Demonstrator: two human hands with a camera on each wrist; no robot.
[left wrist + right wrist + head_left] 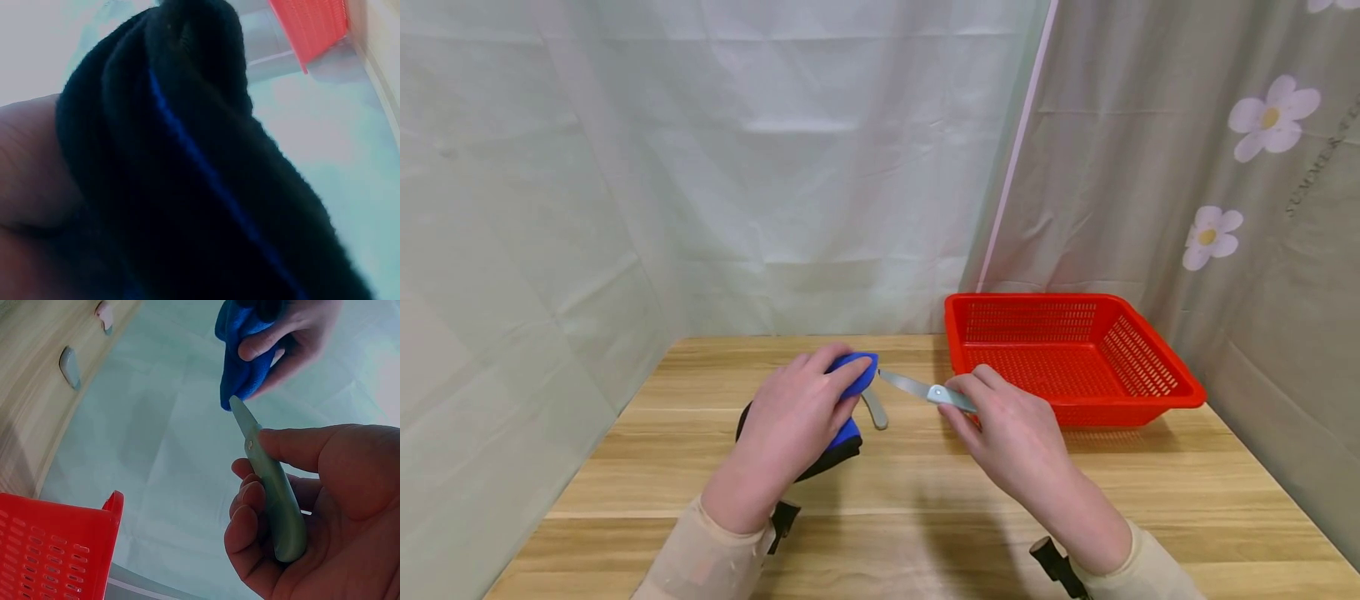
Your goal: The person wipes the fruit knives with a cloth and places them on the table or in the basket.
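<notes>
My left hand [797, 408] grips a folded cloth [848, 433], blue on one side and black on the other. In the left wrist view the dark folds of the cloth [187, 156] fill most of the picture. My right hand [1011, 421] holds an unfolded folding knife [951, 397] by its pale green handle, its blade pointing left. The blade tip is right at the blue corner of the cloth [240, 369], with the left thumb over that cloth. The right thumb lies along the handle [278, 500] near the pivot.
A grey curved handle [875, 410] lies on the wooden table [895, 517], partly behind the left hand. In the right wrist view, a grey-blue piece [70, 367] and a pinkish piece [104, 315] lie on the table. The red slotted basket [1075, 412] stands at the back right.
</notes>
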